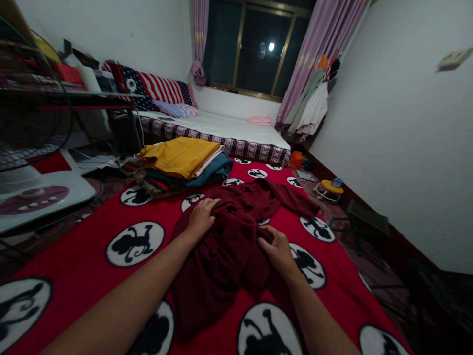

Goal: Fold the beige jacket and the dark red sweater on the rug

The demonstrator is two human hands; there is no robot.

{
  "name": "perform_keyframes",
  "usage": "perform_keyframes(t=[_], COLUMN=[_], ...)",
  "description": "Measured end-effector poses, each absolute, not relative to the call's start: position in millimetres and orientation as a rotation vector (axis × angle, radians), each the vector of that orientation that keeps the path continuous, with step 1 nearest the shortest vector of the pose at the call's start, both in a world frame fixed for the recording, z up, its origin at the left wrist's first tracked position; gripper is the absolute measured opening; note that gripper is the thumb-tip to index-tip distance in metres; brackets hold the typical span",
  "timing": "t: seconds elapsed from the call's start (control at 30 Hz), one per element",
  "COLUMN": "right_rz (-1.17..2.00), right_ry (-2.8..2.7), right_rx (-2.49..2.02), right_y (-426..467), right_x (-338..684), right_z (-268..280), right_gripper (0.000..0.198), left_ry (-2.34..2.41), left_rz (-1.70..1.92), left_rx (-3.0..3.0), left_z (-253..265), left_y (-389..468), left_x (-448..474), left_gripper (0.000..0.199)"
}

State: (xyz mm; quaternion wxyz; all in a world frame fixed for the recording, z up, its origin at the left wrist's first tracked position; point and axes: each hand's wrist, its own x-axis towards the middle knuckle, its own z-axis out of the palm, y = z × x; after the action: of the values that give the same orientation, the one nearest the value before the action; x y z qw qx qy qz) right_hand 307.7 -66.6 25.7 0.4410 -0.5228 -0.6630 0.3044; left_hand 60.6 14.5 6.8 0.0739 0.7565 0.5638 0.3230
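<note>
A crumpled maroon garment [236,251], seemingly a long-sleeved top, lies spread on a red blanket [88,286] printed with black monkey figures in white circles. What looks like one sleeve stretches away to the far right. My left hand [202,218] is closed on the cloth at the garment's left side, fingers curled over a fold. At the right edge my right hand [276,247] pinches the fabric between thumb and fingers. Beyond my left hand sits a stack of folded clothes, with a mustard-yellow piece [181,155] on top and a teal one [214,170] below.
An electric fan [33,192] and a cluttered desk [99,101] stand on the left. Behind is a bed [221,125] under a window. Along the right wall are a small yellow-topped stool [331,187], a dark folding stool [367,217] and hanging clothes [312,111].
</note>
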Motion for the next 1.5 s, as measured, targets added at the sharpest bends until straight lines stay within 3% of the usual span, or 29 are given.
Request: perform_keyframes(t=[0.17, 0.33, 0.43, 0.57, 0.67, 0.8, 1.0, 1.1, 1.17, 1.3, 1.5], right_rz=[0.601, 0.309, 0.157, 0.072, -0.081, -0.02, 0.195, 0.181, 0.188, 0.137, -0.011], right_ry=[-1.169, -0.694, -0.587, -0.686, -0.769, -1.098, -1.678, -1.756, -1.727, -1.58, -1.344], right_rx=[-1.336, -1.312, -1.32, -1.25, -1.236, -1.273, -1.506, -1.562, -1.548, -1.471, -1.45], right_y=[-58, -46, -40, -43, -51, -58, -50, -48, -48, -49, -47], right_x=[335, 379, 399, 403, 394, 377, 362, 361, 362, 366, 381], right_z=[32, 25, 20, 23, 32, 36, 17, 10, 9, 12, 15], right_gripper=[0.031, 0.036, 0.036, 0.046, 0.041, 0.034, 0.061, 0.06, 0.054, 0.039, 0.034], left_ry=[1.67, 1.626, 1.522, 1.696, 1.877, 1.819, 1.465, 1.48, 1.532, 1.483, 1.083], left_rz=[1.026, 1.674, 1.817, 1.802, 1.831, 1.592, 0.805, 0.663, 0.67, 0.606, 0.355], left_rx=[2.129, 1.485, 1.263, 1.406, 1.76, 2.281, 2.678, 2.714, 2.708, 2.695, 2.557], left_z=[13, 22, 18, 13, 20, 33, 21, 16, 16, 25, 75], left_y=[20, 37, 43, 37, 25, 8, 1, 3, 5, 5, -44], left_x=[47, 13, -3, -6, 2, 21, 45, 49, 51, 52, 54], left_gripper=[0.049, 0.034, 0.031, 0.033, 0.044, 0.044, 0.061, 0.07, 0.062, 0.024, 0.006])
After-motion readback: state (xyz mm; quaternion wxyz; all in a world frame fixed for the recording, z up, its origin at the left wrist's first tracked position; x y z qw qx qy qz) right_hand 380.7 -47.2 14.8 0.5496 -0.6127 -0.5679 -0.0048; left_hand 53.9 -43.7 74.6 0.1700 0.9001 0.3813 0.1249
